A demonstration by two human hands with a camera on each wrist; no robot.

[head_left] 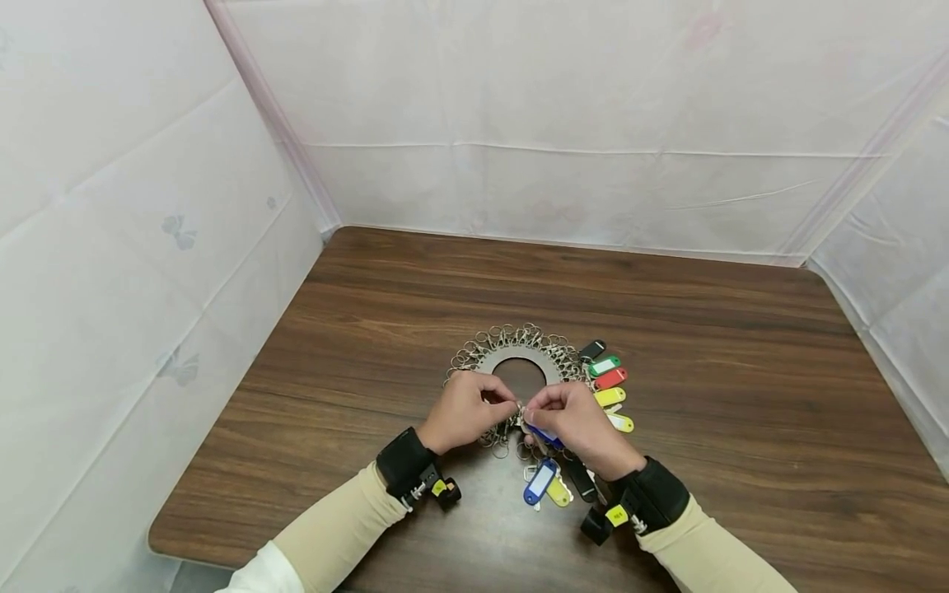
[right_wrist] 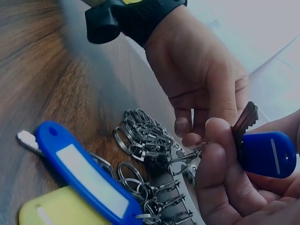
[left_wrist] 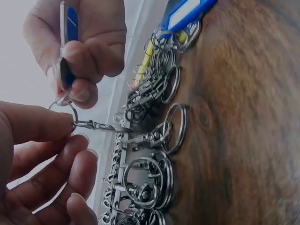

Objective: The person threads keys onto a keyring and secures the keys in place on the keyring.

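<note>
Landmark: metal ring plate (head_left: 519,357), flat on the wooden table (head_left: 741,346), its rim crowded with clips and split rings.

My left hand (head_left: 463,409): at the plate's near edge, thumb and fingers pinching a small split ring (left_wrist: 63,111) on a swivel clip (left_wrist: 101,125) that runs back to the plate.

My right hand (head_left: 574,424): just beside my left, fingers curled tight round a blue key tag (right_wrist: 265,153) (its end touches the split ring).

Other tags: coloured key tags (head_left: 611,385) fan off the plate's right side; a blue labelled tag (head_left: 539,481) lies nearer me.
</note>
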